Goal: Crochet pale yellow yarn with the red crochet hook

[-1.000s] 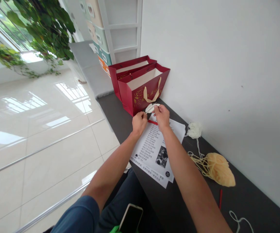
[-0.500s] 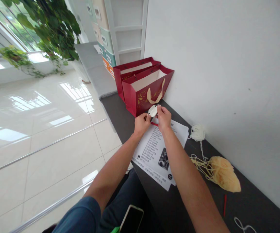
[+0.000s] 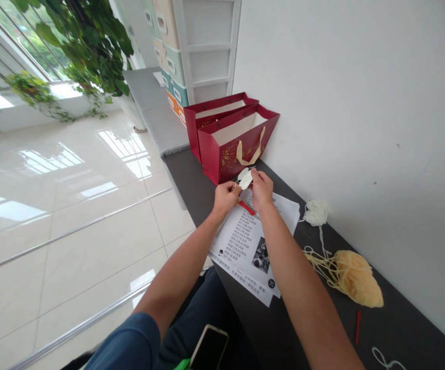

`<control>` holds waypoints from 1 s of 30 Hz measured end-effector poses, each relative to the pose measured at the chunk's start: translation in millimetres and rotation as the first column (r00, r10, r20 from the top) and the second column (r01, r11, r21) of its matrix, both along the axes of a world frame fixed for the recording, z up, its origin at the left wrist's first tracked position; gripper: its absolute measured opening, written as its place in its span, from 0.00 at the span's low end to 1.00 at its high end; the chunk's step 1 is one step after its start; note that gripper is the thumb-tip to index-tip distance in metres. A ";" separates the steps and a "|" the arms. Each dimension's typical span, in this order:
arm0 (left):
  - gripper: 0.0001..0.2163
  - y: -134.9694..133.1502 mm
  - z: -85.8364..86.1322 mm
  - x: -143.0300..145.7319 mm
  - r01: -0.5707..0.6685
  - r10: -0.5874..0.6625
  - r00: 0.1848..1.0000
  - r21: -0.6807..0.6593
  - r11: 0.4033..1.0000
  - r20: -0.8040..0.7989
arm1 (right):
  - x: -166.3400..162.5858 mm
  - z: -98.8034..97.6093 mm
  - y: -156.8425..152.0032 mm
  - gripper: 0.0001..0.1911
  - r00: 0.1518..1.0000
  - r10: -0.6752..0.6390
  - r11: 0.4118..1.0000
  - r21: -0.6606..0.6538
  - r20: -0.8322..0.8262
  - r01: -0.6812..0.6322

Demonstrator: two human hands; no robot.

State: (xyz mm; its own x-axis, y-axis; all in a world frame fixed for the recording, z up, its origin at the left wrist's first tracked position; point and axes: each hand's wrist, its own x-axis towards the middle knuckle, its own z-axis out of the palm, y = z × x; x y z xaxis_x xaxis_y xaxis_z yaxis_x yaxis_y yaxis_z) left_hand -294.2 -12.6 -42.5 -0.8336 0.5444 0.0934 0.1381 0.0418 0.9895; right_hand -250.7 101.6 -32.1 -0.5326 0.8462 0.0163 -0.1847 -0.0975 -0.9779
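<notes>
Two small white petal-shaped pieces (image 3: pixel 246 180) are between my hands, just in front of the red gift bags. My right hand (image 3: pixel 262 188) is closed on the nearer white piece, with a thin light line jutting out past its fingertips. My left hand (image 3: pixel 226 198) pinches at the left side of the pieces; a thin pale end shows at its fingertips, too small to name. Just below my left fingers a short red stick (image 3: pixel 246 207) shows over the printed sheets (image 3: pixel 241 267). Whether my left hand holds this stick, I cannot tell.
Two red gift bags (image 3: pixel 222 154) stand behind my hands, against the wall. To the right lie white yarn (image 3: pixel 315 212), pale yellow yarn (image 3: pixel 357 277), a red stick (image 3: pixel 357 327) and a white strand (image 3: pixel 385 358). A phone (image 3: pixel 210 347) rests near my lap.
The white pieces have turned slightly between my hands. More of the red stick shows below my left fingers, angled down to the right. The view has shifted a little.
</notes>
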 end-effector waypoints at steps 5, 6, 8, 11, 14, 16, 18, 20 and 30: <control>0.15 1.3 0.2 2.3 -0.011 0.011 1.000 0.030 0.999 0.004 | 5.0 5.3 2.8 0.21 0.999 0.038 0.997 0.073 0.009 -0.038; 0.16 1.7 0.0 2.7 -0.011 0.011 1.000 0.031 0.999 -0.004 | 6.1 5.8 3.3 0.21 0.999 0.052 0.996 0.074 0.014 -0.053; 0.15 2.5 -1.2 3.5 0.000 0.001 1.000 0.028 1.000 -0.015 | 7.7 5.7 3.9 0.21 0.996 0.082 0.994 0.069 0.025 -0.084; 0.14 3.3 -4.2 4.1 0.024 -0.024 1.000 0.018 1.000 -0.016 | 8.2 4.3 3.2 0.22 0.996 0.092 0.995 0.042 0.023 -0.093; 0.13 3.5 -6.7 3.5 0.033 -0.033 0.999 0.016 0.999 0.009 | 6.5 4.8 1.0 0.22 0.995 0.095 0.995 -0.026 -0.029 -0.096; 0.11 3.1 -7.7 2.5 0.027 -0.028 0.999 0.021 0.999 0.028 | 5.8 6.4 -0.3 0.22 0.992 0.107 0.990 -0.084 -0.070 -0.112; 0.10 2.1 -8.2 1.4 0.011 -0.012 0.999 0.031 0.999 0.037 | 6.7 7.6 -0.8 0.22 0.989 0.132 0.983 -0.117 -0.063 -0.139; 0.10 0.9 -7.7 0.9 -0.009 0.007 0.999 0.043 0.999 0.039 | 9.5 7.3 -0.1 0.21 0.985 0.175 0.978 -0.116 -0.010 -0.175; 0.10 1.9 5.1 4.8 -0.015 0.010 0.999 0.111 0.994 0.045 | 18.9 4.4 -0.1 0.15 0.965 0.234 0.972 -0.019 0.122 -0.233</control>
State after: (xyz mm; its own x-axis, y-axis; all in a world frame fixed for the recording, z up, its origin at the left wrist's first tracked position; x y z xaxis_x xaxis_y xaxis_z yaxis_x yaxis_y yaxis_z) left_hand -289.4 -10.7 -37.4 -0.8451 0.5220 0.1157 0.0940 -0.0679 0.9933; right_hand -231.8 101.5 -27.7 -0.7131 0.6980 -0.0650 -0.0353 -0.1284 -0.9911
